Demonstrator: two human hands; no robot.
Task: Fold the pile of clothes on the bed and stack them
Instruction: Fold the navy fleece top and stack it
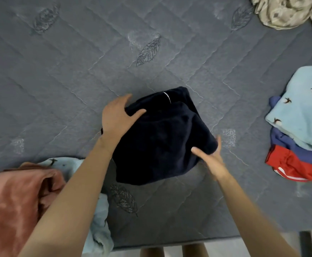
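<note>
On the bed (58, 80), navy garment (160, 136) lies clasped between left fingers (122, 100) and right fingers (218, 144).

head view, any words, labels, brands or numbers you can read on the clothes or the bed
No readable text anywhere in this view.
dark folded garment: only a thin white curved mark, no letters.
light blue garment: small dark bird motifs, no words.
red garment: white stripes only.
mattress: stitched leaf pattern, no label showing.
</note>
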